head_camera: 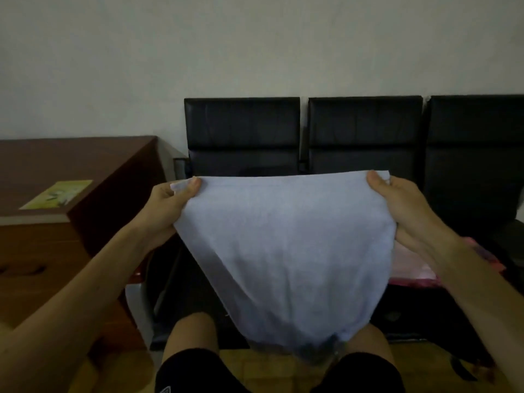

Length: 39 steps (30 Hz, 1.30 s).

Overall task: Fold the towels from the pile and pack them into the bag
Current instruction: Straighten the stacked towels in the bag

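A pale lilac-white towel hangs in the air in front of me, stretched by its top edge. My left hand pinches the top left corner and my right hand pinches the top right corner. The towel's lower part sags down to my knees. Behind it on the right, pink fabric lies on a black seat, partly hidden by the towel and my right forearm. I cannot make out a bag.
A row of black padded chairs stands against the pale wall ahead. On the left is a brown wooden desk with a yellow-green card on top. Tan floor shows below.
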### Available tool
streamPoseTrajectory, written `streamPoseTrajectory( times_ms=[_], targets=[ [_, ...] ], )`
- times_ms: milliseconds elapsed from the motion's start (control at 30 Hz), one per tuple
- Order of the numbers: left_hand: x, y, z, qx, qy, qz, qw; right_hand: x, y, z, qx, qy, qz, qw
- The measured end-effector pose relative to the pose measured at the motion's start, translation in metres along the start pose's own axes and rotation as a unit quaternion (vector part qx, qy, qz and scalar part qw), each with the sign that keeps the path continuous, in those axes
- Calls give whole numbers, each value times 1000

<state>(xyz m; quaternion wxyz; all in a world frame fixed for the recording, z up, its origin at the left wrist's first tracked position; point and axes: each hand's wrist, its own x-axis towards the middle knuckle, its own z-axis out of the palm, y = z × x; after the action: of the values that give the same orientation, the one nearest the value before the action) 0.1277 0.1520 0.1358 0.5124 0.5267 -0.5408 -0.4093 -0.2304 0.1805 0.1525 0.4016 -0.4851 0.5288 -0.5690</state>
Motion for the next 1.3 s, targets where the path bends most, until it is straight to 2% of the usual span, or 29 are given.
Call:
streamPoseTrajectory(
  times_ms=[200, 367, 633, 900, 1033, 1167, 1300],
  targets=[
    [-5, -60, 6, -17, 12, -18, 1000, 2, 51, -2, 30, 27, 63, 997],
    [-9, -100, 4, -13, 10, -59, 998, -1, 93, 0, 12, 43, 87, 995],
    [-23, -139, 24, -44, 78, -149, 985, -21, 131, 30, -1, 41, 136, 990],
    [-55, -151, 58, -27, 63, -194, 978, -52, 146, 55, 6, 82, 146, 986],
    [-75, -150, 82, -74, 76, -240, 965, -76, 155, 71, -27, 55, 153, 986],
    [-92, -145, 110, -88, 62, -206, 973, -96, 158, 92, -70, -2, 125, 990],
    [-101, -138, 131, -94, 27, -192, 976, -106, 161, 106, -64, -55, 115, 990]
  ],
)
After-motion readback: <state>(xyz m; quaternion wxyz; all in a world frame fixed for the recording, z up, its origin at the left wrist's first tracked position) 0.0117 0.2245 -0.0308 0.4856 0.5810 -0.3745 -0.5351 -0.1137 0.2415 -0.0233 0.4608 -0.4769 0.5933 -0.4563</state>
